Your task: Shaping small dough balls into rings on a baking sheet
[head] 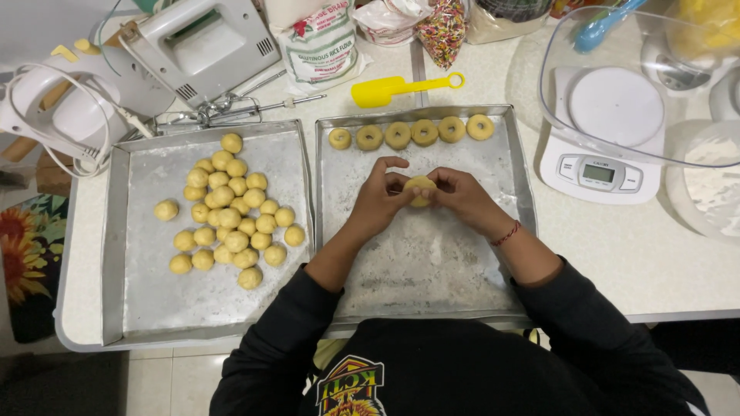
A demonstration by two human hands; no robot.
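My left hand (379,199) and my right hand (460,196) meet over the right metal tray (432,262), both pinching one yellow dough ball (420,187) between their fingertips. Along the tray's far edge lies a row of several ring-shaped dough pieces (411,133). On the left metal tray (146,293) sits a cluster of several round dough balls (231,216). A red thread bracelet circles my right wrist.
Beyond the trays lie a yellow spatula (393,88), a hand mixer (204,42) with loose beaters, and a flour bag (317,42). At the right stand a white kitchen scale (605,166) under a clear bowl and a bowl of flour (713,185).
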